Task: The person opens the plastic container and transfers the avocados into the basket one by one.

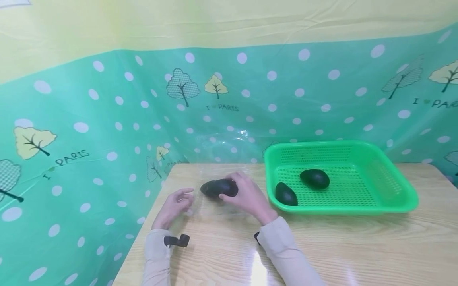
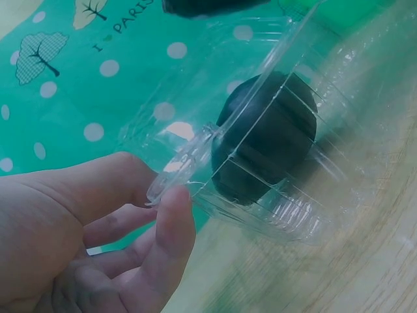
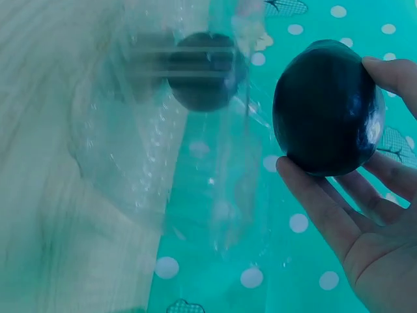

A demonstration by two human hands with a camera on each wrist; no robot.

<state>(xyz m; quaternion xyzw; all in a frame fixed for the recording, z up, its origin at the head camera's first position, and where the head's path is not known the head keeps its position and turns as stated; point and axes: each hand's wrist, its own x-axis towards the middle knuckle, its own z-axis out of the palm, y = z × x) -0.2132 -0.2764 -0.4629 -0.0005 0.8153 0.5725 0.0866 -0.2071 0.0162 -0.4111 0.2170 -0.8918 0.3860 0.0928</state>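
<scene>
My right hand [image 1: 248, 196] grips a dark avocado [image 3: 329, 107], fingers on one side and thumb on the other. It holds the fruit above an open clear plastic clamshell box [image 2: 300, 218] on the table. Inside that box lies another dark avocado [image 2: 267, 140], seen through the ribbed wall. In the head view the two fruits overlap. At the box's left edge, my left hand [image 1: 174, 206] pinches the plastic lip between thumb and finger. The clear lid stands raised toward the back.
To the right is a green plastic basket [image 1: 390, 198] with a perforated floor. Two avocados lie in it, one near the middle [image 1: 315, 179] and one in the front left corner [image 1: 286, 194]. A polka-dot sheet [image 1: 250, 95] hangs behind and left of the wooden table [image 1: 214, 258].
</scene>
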